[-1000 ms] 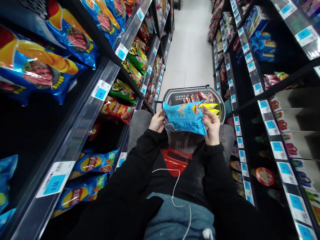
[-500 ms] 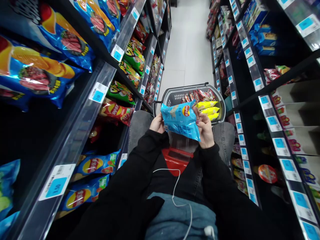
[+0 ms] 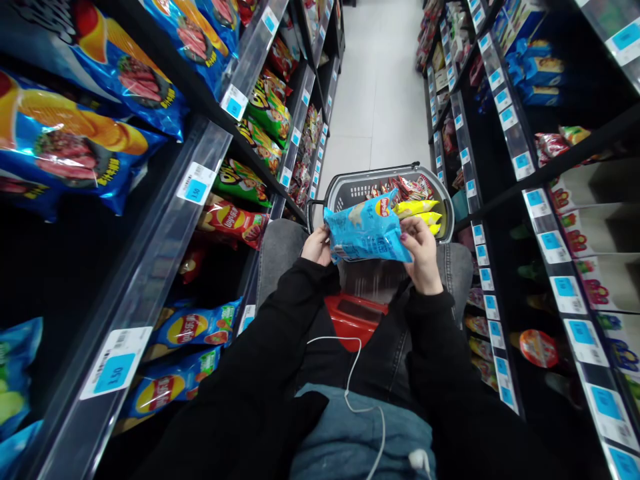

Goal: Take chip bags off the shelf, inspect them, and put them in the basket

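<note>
A light blue bag of chips (image 3: 367, 230) is held up between my two hands, over the near side of a grey shopping basket (image 3: 345, 179). My left hand (image 3: 317, 247) is closed on the bag's left end. At its right end, my right hand (image 3: 423, 250) pinches the lower corner between thumb and fingers. The bag tilts, its round logo at the upper right. Inside the basket, yellow packets (image 3: 417, 208) lie at the right and several red and white packets (image 3: 407, 187) at the back. The bag hides the basket's near left part.
Shelves with blue chip bags (image 3: 65, 143), green bags (image 3: 270, 113) and red bags (image 3: 233, 221) line the left. On the right, price-tagged shelves (image 3: 560, 267) hold boxes and packets. Pale floor (image 3: 373, 80) runs ahead. A white earphone cord (image 3: 353, 393) hangs over my lap.
The right end of the chip bag has swung right, and its face has turned away and flattened. My right hand has shifted right and its grip is now lower. My left hand stays about where it was.
</note>
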